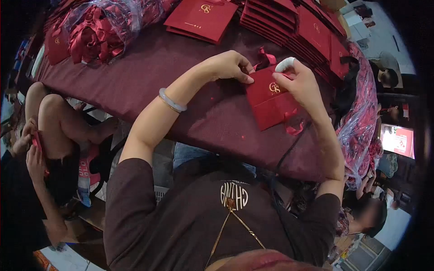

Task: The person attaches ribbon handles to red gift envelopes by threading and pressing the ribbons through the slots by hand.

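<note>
A small red paper gift bag [268, 108] with gold lettering lies at a slant on the dark red tablecloth. My left hand [231, 67] is closed at its upper left corner, thumb and fingers pinched on the edge. On the other side my right hand [298, 83] grips the upper right edge between thumb and fingers; one finger wears a white wrap [285, 64]. A red ribbon [266, 58] sticks up behind the bag's top edge between my hands. Another red ribbon loop [294, 128] hangs at its lower right side.
Stacked red bags [282, 27] fill the table's far right, with another bag [201, 20] left of them. Plastic-wrapped red ribbons [97, 36] sit far left. A plastic-covered red bundle [359, 131] borders the right. A seated person's hands [34, 151] hold something red at left.
</note>
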A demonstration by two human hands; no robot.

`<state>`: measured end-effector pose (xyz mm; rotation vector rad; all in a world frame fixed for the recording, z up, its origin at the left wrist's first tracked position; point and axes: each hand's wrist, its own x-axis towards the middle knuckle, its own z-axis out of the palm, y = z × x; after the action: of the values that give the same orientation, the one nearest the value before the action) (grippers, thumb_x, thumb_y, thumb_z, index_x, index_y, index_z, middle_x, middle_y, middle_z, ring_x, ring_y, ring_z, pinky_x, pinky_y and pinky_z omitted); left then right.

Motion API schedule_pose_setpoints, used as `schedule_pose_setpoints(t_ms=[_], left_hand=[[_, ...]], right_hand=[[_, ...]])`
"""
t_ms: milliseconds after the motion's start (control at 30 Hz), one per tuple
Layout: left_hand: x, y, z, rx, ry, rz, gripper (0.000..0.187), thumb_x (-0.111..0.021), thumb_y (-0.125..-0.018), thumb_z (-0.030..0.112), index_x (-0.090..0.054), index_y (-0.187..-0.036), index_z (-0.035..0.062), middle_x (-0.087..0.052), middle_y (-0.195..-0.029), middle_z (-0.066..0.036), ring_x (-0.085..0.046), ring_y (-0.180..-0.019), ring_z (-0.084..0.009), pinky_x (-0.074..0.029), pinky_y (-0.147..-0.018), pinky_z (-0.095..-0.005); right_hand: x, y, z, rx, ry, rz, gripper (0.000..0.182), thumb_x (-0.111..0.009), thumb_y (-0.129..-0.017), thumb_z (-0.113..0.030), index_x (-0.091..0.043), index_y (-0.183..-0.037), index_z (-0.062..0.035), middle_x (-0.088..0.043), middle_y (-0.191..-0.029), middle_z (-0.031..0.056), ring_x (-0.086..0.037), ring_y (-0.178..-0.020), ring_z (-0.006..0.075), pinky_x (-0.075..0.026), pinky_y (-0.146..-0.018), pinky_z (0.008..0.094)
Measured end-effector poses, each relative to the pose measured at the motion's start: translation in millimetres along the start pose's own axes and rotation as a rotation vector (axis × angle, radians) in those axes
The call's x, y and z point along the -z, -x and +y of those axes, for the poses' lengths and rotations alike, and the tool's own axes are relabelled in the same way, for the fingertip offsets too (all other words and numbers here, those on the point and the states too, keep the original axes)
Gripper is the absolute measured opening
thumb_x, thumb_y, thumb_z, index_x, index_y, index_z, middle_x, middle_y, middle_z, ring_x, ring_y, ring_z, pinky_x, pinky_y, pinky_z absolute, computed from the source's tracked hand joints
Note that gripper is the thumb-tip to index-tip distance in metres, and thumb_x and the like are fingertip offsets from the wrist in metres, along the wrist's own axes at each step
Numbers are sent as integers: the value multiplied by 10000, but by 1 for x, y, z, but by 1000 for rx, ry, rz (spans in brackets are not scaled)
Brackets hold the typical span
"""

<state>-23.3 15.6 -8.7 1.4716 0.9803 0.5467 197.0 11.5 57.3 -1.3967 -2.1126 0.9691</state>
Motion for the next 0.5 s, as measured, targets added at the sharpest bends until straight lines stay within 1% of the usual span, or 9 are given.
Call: schedule_pose_setpoints(t_ms=[33,100,133,200,233,267,333,367,500], left_hand=[[0,-2,-4,-7,32,-31,265,-759,-749,124,-664,-946,-25,-660,-844,-48,-585,-812,-113,-449,-782,-251],[0,-5,-9,-16,34,-32,270,-756,-755,136,-665,-954,-22,-659,-846,-44,-585,-811,-115,-451,-783,-257],[-1,-6,-10,-24,34,-33,275,-752,-761,148,-667,-962,-18,-658,-847,-40,-585,-810,-117,-453,-785,-264],[-1,-6,-10,-44,-11,-22,275,-755,-759,154,-667,-956,-16,-657,-845,-40,-584,-809,-117,-453,-781,-264],[-1,-5,-9,-64,-59,-8,275,-757,-758,159,-666,-951,-14,-656,-844,-39,-584,-808,-116,-452,-777,-264],[0,-4,-7,-64,-59,-9,275,-757,-758,159,-666,-951,-14,-656,-844,-39,-584,-808,-116,-452,-777,-264],[0,-1,-4,-62,-122,7,279,-764,-754,173,-663,-941,-8,-651,-836,-38,-577,-798,-114,-448,-761,-262],[0,-1,-4,-62,-122,7,279,-764,-754,173,-663,-941,-8,-651,-836,-38,-577,-798,-114,-448,-761,-262],[0,-2,-7,-67,-109,-7,284,-765,-755,194,-657,-927,-4,-638,-816,-27,-560,-781,-109,-439,-740,-258]], right_hand=[[0,2,1,-2,2,-1,164,-647,-801,-113,-634,-910,9,-674,-782,90,-639,-724,133,-502,-698,255],[-1,10,0,66,-60,118,174,-654,-809,-113,-660,-947,-5,-685,-845,93,-646,-791,137,-498,-739,265],[-2,15,-2,65,29,138,178,-652,-820,-117,-673,-964,-15,-686,-874,112,-658,-835,161,-500,-758,278],[-9,18,4,138,115,154,187,-656,-819,-130,-669,-961,-10,-682,-895,131,-664,-832,204,-502,-756,293],[-13,21,5,104,158,130,176,-647,-828,-138,-662,-946,-7,-666,-892,148,-656,-821,252,-500,-738,317],[-16,23,7,103,157,131,176,-647,-828,-138,-662,-946,-7,-666,-892,148,-656,-821,252,-500,-738,317],[-23,24,11,221,212,150,150,-630,-841,-137,-653,-918,-10,-646,-875,150,-639,-809,279,-491,-710,340],[-26,24,11,242,197,142,143,-616,-854,-143,-636,-894,-7,-629,-870,152,-626,-811,299,-484,-704,361],[-36,24,14,256,235,173,145,-614,-855,-143,-627,-897,-5,-624,-867,158,-622,-808,309,-482,-704,369]])
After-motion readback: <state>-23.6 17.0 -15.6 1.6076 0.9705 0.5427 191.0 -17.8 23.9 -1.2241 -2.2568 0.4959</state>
